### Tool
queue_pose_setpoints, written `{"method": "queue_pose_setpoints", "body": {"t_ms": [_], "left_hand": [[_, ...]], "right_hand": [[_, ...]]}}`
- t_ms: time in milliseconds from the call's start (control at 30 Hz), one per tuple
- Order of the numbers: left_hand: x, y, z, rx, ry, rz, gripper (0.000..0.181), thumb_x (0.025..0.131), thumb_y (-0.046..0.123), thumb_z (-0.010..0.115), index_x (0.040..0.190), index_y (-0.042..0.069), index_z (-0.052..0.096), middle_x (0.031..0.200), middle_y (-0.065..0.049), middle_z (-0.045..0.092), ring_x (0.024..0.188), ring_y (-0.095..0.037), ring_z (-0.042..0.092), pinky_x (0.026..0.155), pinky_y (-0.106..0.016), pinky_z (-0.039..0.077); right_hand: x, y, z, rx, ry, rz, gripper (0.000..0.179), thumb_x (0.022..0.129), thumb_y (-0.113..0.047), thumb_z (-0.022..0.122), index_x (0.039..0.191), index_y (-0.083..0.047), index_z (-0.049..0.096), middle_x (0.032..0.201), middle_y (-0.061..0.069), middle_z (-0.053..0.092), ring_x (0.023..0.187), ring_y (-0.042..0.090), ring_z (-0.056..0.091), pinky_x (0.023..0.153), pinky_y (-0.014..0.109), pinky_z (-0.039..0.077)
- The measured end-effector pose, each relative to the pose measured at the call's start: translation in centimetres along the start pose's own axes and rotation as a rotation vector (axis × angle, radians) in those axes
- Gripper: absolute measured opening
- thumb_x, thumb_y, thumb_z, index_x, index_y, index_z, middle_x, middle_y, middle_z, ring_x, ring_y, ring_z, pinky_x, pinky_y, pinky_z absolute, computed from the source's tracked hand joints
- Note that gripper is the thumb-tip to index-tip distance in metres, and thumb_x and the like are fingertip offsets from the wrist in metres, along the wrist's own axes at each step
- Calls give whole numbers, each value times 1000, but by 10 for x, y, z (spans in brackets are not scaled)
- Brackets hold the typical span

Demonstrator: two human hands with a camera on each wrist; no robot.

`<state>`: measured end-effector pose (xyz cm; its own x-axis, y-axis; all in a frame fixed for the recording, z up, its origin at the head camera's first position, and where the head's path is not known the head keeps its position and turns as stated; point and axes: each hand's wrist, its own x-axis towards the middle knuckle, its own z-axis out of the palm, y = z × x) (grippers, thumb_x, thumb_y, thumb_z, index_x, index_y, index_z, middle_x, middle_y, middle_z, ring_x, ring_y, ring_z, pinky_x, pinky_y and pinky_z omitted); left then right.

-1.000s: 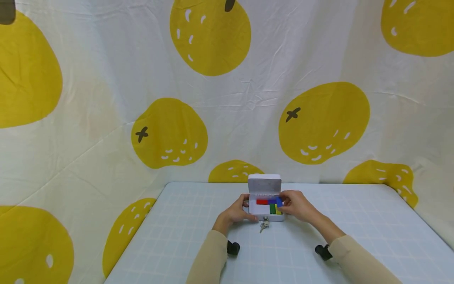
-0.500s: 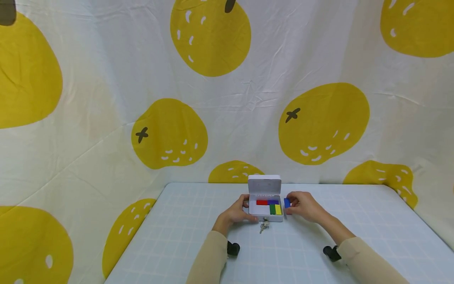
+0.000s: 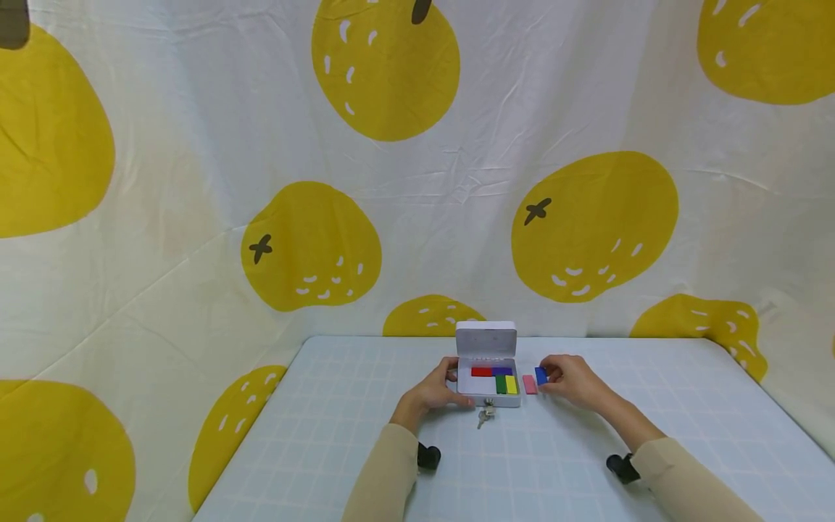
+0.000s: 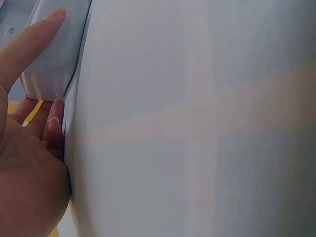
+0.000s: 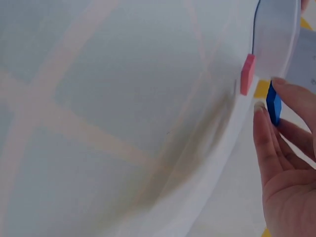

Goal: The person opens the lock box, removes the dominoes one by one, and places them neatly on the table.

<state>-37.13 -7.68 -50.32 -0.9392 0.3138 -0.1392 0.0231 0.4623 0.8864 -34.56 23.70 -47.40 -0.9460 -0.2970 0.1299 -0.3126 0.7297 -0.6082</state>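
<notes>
A small white cash box (image 3: pixel 480 386) stands on the table with its lid (image 3: pixel 485 342) raised. My left hand (image 3: pixel 434 387) grips the box's left end, thumb along the front and fingers round the side. Inside lie a red block (image 3: pixel 482 372), a purple block (image 3: pixel 502 371), a green block (image 3: pixel 500 384) and a yellow block (image 3: pixel 512 384). Just right of the box, my right hand (image 3: pixel 577 382) pinches a flat blue block (image 5: pixel 273 104) between thumb and fingertips. Between box and hand, a pink block (image 3: pixel 529 384) lies on the table.
Keys (image 3: pixel 485 417) hang from the lock at the front of the box. A pale checked cloth (image 3: pixel 313 435) covers the table. Behind it hangs a white curtain (image 3: pixel 450 239) with yellow fruit prints.
My right hand has lifted the blue block out of the box and carried it right, past the pink block, which now shows on the table. My left hand has stayed on the box.
</notes>
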Motion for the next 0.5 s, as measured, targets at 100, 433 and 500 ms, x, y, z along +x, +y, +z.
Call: {"method": "queue_pose_setpoints", "body": {"t_ms": [100, 433, 500], "left_hand": [[0, 0, 0, -1, 0, -3, 91, 73, 21, 95, 148, 25, 44, 119, -3, 54, 114, -26, 48, 107, -51, 42], [-1, 0, 0, -1, -1, 2, 90, 74, 20, 94, 148, 25, 43, 120, -3, 54, 116, -27, 48, 109, -53, 40], [-1, 0, 0, -8, -2, -1, 91, 73, 20, 94, 148, 25, 43, 120, -3, 53, 116, -27, 48, 109, -53, 40]], "right_hand": [[0, 6, 0, -4, -7, -2, 39, 83, -9, 85, 116, 4, 68, 97, 7, 68, 84, 18, 59, 79, 33, 57], [-1, 16, -1, -11, -49, 54, 39, 85, -12, 84, 117, 3, 68, 90, 5, 63, 81, 19, 54, 75, 31, 53], [-1, 17, 0, -2, -53, 68, 39, 85, -13, 84, 117, 2, 68, 90, 4, 62, 82, 19, 54, 75, 31, 52]]}}
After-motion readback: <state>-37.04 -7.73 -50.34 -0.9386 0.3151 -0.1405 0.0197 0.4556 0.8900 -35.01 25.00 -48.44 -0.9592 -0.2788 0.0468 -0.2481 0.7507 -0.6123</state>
